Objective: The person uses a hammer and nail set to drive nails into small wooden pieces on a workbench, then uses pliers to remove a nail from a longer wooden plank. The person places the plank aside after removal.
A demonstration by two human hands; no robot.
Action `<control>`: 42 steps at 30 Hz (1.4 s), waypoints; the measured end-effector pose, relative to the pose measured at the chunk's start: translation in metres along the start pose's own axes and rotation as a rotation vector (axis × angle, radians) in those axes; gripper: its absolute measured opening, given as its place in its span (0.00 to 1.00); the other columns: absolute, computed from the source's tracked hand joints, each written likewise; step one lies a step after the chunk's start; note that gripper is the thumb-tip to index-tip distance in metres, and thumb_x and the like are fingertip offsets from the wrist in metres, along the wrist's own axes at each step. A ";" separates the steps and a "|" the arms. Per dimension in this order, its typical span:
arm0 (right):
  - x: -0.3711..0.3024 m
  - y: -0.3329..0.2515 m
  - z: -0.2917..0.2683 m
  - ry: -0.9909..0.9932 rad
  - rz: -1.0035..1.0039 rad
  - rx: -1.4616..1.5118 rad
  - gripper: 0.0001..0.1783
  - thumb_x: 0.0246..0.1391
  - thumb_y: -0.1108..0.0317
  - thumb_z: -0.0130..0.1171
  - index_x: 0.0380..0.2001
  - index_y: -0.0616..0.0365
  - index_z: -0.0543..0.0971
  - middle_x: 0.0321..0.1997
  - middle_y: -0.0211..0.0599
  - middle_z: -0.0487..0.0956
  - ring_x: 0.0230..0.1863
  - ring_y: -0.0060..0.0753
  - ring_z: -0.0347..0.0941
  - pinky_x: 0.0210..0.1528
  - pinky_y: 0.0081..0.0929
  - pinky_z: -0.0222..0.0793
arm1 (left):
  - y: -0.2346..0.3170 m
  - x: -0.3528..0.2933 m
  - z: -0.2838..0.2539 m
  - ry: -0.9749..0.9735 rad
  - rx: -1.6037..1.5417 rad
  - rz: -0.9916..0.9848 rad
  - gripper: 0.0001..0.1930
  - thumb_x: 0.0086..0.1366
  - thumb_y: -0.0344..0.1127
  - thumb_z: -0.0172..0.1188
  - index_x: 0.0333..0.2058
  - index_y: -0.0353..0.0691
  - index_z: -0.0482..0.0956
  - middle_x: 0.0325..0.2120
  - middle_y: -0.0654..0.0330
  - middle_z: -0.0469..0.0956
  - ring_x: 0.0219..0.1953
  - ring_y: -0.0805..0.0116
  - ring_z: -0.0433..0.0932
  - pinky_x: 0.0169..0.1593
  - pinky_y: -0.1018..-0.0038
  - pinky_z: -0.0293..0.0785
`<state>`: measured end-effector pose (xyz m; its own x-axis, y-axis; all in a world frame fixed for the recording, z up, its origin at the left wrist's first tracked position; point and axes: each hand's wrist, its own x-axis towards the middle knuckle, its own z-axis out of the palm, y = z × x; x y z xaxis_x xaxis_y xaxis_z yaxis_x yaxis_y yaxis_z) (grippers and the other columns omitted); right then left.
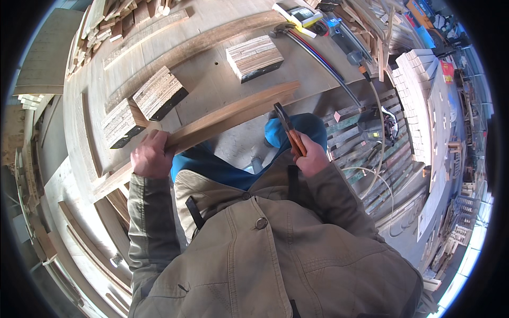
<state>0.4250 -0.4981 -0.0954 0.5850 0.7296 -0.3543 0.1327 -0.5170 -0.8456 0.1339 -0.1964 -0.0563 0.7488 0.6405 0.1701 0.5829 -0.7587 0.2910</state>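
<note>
My left hand (152, 153) is closed around the near-left end of a long wooden strip (233, 112). The strip slants up to the right along the workbench's front edge, above my knees. In my right hand (312, 157) is a pair of pliers (290, 130) with orange and black handles. Their dark jaws point up and away, close below the strip's far end and apart from it. Beyond the strip, three layered wooden blocks with dark sides lie on the bench: one block (125, 124) near my left hand, another block (160, 93) behind it, and a third block (254, 57) farther right.
The wooden workbench (204, 87) carries a hammer (318, 53) with a striped handle and a yellow-and-white object (302, 17). Scrap wood (108, 26) is piled at the back left. On the right are a slatted pallet (395, 172), a hose (379, 122) and stacked pale wood (416, 100).
</note>
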 end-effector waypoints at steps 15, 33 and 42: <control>0.004 -0.010 0.001 0.046 -0.038 -0.038 0.36 0.52 0.84 0.50 0.67 0.56 0.74 0.41 0.35 0.79 0.39 0.26 0.76 0.44 0.24 0.75 | -0.001 0.001 -0.002 -0.016 -0.032 0.010 0.16 0.51 0.33 0.76 0.38 0.43 0.82 0.34 0.58 0.81 0.40 0.50 0.82 0.40 0.55 0.79; 0.006 -0.006 0.014 0.126 -0.039 -0.212 0.35 0.50 0.84 0.52 0.65 0.59 0.74 0.44 0.41 0.82 0.39 0.34 0.78 0.47 0.30 0.76 | -0.001 0.001 -0.002 -0.012 -0.019 0.020 0.16 0.50 0.31 0.75 0.37 0.43 0.82 0.34 0.58 0.81 0.40 0.50 0.83 0.39 0.56 0.79; 0.009 -0.007 0.010 0.142 0.014 -0.263 0.26 0.50 0.77 0.56 0.55 0.61 0.79 0.33 0.38 0.79 0.35 0.40 0.78 0.41 0.35 0.74 | 0.004 0.002 -0.006 -0.001 -0.021 0.026 0.15 0.49 0.31 0.76 0.36 0.43 0.81 0.33 0.57 0.80 0.39 0.50 0.82 0.39 0.55 0.79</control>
<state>0.4216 -0.4832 -0.0969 0.6922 0.6608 -0.2903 0.3156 -0.6388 -0.7017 0.1360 -0.1972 -0.0489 0.7641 0.6204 0.1771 0.5564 -0.7726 0.3059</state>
